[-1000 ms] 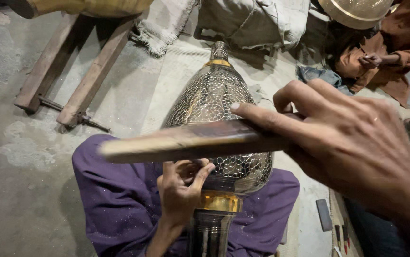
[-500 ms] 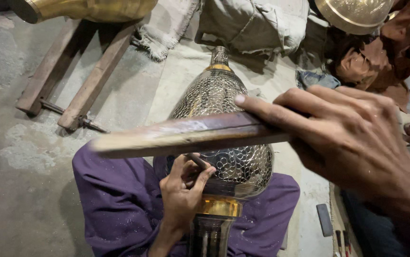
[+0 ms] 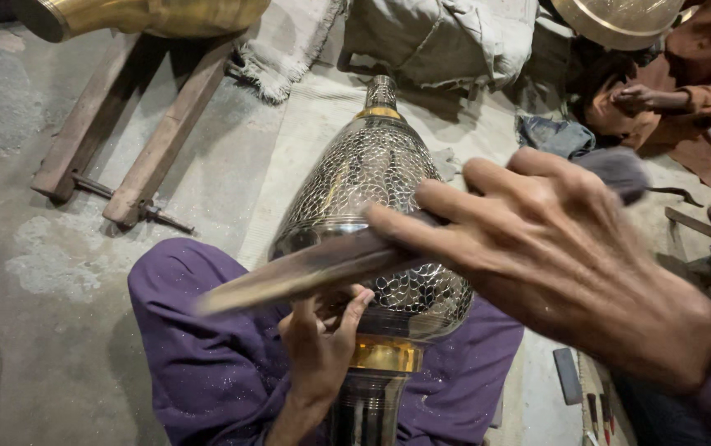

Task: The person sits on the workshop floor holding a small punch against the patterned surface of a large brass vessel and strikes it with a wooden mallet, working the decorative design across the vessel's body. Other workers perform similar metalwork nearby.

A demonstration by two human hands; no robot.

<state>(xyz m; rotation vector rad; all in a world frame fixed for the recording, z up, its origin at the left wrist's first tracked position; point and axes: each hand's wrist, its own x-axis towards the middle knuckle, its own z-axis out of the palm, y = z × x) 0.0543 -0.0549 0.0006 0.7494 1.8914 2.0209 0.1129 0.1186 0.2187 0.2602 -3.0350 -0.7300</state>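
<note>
Hands (image 3: 570,264) — closed on stick (image 3: 306,272), vase (image 3: 372,198)

A large metal vase (image 3: 372,206), silver with a netted engraved pattern and brass bands, lies tilted across the lap under the fingers (image 3: 421,211). A blurred wooden stick (image 3: 306,272) crosses it, gripped by those fingers.

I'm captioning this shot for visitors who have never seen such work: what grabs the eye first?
The large metal vase with its netlike engraved pattern and brass bands, lying across the person's purple-clad lap at centre. Next, the right hand, big and close to the camera, swinging a blurred wooden stick across it, while the left hand works at the vase's lower body.
</note>
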